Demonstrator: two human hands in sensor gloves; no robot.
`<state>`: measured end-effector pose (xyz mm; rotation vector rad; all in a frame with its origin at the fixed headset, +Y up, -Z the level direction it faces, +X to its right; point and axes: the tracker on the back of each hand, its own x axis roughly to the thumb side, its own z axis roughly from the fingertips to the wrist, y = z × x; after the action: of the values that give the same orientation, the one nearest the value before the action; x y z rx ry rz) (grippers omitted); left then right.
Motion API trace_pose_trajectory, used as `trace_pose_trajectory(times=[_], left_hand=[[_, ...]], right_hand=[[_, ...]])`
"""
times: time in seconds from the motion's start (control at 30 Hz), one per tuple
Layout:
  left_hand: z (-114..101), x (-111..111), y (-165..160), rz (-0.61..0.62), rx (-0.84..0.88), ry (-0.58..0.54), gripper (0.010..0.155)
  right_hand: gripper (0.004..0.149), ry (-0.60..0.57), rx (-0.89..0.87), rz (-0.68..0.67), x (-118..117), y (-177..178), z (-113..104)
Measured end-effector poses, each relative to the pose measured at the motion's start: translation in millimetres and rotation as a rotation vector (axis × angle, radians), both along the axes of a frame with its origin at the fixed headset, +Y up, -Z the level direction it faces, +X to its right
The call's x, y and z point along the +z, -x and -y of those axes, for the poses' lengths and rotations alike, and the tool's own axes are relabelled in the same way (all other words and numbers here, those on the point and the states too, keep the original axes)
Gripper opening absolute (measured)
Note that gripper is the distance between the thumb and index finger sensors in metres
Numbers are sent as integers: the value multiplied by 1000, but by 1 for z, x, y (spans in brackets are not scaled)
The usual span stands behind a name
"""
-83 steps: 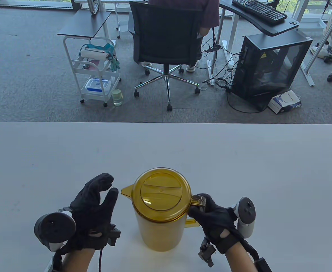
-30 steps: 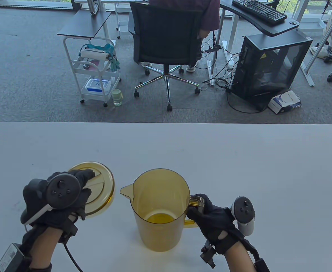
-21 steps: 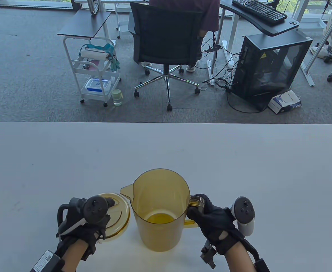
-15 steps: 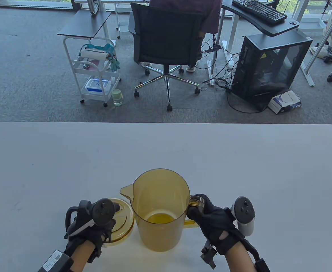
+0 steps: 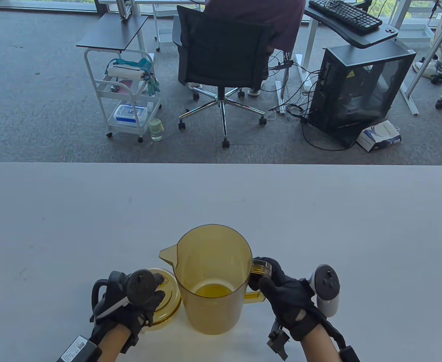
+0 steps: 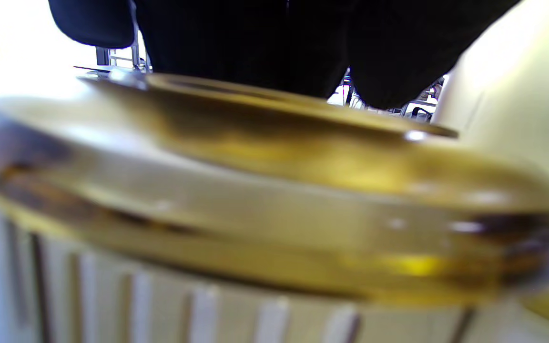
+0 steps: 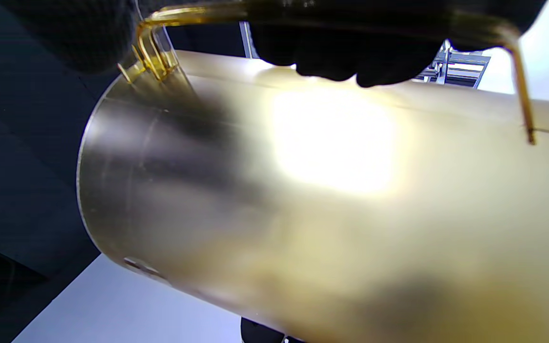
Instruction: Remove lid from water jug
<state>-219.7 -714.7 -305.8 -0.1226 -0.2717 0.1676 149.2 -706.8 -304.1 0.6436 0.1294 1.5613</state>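
Since the earliest frame the lid (image 5: 164,298) had left the mouth of the water jug (image 5: 211,279), and in the last second the left hand (image 5: 130,301) had carried it from well out on the left side in to a spot just beside the jug wall. At this moment the lid lay directly under the left fingers, touching or almost touching the jug; whether it rested fully on the table (image 5: 92,211) could not be told. The left hand lay over the top of the lid with fingers curled at its rim, but the tracker hid the fingertips and the left wrist view was blurred, so the exact contact could not be confirmed. The right hand (image 5: 281,290) had its fingers wrapped round the handle (image 5: 260,267), with the jug body just ahead of the knuckles and the open mouth upright. The lid was judged to be light, rigid, smooth translucent plastic, likely slippery against glove fabric; the best hold was judged to be across the rim, with fingers on one side and thumb opposite. The jug, apparently empty or nearly so, was judged light and easy to tip, so the handle grip was the proper steadying point. Removal appeared complete, with only release of the lid remaining.
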Motion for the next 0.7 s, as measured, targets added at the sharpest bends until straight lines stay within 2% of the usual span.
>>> trace_pose_trajectory(times=[0.07,0.17,0.3,0.37,0.47,0.53,0.7], left_hand=[[-9,3,3,-26,72,-35,63],[-31,9,10,-56,211,-107,67],[-56,19,17,-83,313,-184,78],[-61,23,19,-99,319,-204,82],[-60,27,22,-130,294,-238,88],[-53,27,25,-138,267,-224,89],[-32,26,31,-156,239,-171,90]], right_hand=[[101,-18,-34,-11,1,-7,-5],[102,-85,-79,85,3,-25,-19],[96,-168,70,305,6,-50,-27],[90,-185,231,409,7,-58,-27],[80,-185,535,465,7,-60,-29],[76,-210,622,507,6,-59,-29],[81,-219,762,564,3,-56,-24]])
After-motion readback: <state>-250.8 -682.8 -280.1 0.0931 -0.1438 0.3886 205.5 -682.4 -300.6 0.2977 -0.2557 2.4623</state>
